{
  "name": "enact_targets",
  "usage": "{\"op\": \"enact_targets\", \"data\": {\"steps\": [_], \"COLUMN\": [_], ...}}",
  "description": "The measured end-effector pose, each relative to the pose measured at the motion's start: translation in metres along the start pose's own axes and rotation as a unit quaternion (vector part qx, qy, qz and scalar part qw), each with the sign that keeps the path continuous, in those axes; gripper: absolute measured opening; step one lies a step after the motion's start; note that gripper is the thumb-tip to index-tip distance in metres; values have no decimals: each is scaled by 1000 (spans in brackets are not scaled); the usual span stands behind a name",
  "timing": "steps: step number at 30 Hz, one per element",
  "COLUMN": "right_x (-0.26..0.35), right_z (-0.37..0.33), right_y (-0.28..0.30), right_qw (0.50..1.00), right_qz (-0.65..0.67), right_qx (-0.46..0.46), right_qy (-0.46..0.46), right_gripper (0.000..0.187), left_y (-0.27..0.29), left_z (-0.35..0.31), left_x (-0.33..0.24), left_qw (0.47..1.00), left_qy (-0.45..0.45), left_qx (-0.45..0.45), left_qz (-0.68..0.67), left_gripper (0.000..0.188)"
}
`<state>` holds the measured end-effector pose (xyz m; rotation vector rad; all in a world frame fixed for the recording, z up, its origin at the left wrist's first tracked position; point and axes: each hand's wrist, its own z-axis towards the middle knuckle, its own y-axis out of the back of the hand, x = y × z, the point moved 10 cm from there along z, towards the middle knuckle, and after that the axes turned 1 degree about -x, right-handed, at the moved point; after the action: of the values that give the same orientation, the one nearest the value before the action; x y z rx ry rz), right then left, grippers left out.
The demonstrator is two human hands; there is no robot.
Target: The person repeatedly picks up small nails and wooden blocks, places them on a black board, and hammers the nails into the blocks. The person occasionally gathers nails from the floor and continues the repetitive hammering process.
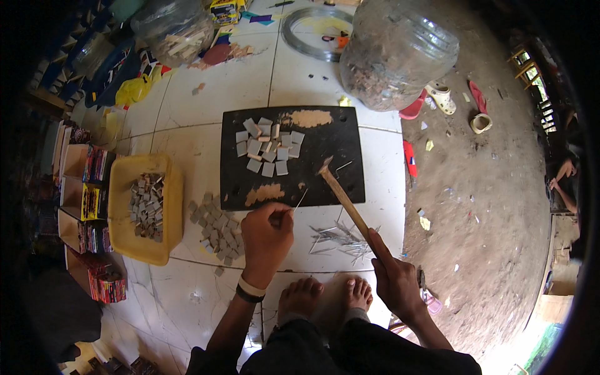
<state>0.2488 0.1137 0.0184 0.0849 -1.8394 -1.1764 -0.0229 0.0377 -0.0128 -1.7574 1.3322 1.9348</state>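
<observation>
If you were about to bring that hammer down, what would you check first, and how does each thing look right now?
1. Hammer gripped in right hand: ok.
2. Nail pinched in left hand: ok.
3. Nail tip resting on the black board: cannot tell.
4. Left fingertips away from the hammer head: ok.
5. Grey squares on the board, away from the nail: ok.
6. Spare nails close by on the floor: ok.

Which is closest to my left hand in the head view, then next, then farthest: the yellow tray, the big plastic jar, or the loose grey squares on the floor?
From the left hand:
1. Loose grey squares, just to its left on the tile.
2. Yellow tray, farther left.
3. Big plastic jar, far off, up and to the right.
</observation>
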Motion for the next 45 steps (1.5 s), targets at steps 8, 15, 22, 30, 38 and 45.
{"op": "enact_targets", "data": {"steps": [8, 15, 22, 30, 38, 45], "right_x": [9, 22, 19, 25, 44, 33], "right_z": [36, 53, 40, 44, 50, 61], "right_y": [-15, -34, -53, -53, -37, 2], "right_qw": [928, 922, 869, 910, 958, 991], "right_qz": [329, 332, 411, 332, 243, 105], "right_qx": [6, -18, 38, 109, 125, 28], "right_qy": [-176, -198, -273, -221, -91, -71], "right_gripper": [23, 20, 19, 13, 14, 11], "left_y": [-31, -47, -52, -22, -27, 3], "left_z": [-47, -79, -81, -43, -46, -35], "left_x": [23, 9, 9, -25, -4, 2], "left_qw": [903, 848, 846, 958, 920, 993], "left_qy": [211, 262, 271, 37, 127, -32], "left_qx": [192, 233, 254, 197, 337, 44], "left_qz": [-320, -397, -382, -205, -156, -104], "left_gripper": [17, 18, 18, 24, 10, 8]}}
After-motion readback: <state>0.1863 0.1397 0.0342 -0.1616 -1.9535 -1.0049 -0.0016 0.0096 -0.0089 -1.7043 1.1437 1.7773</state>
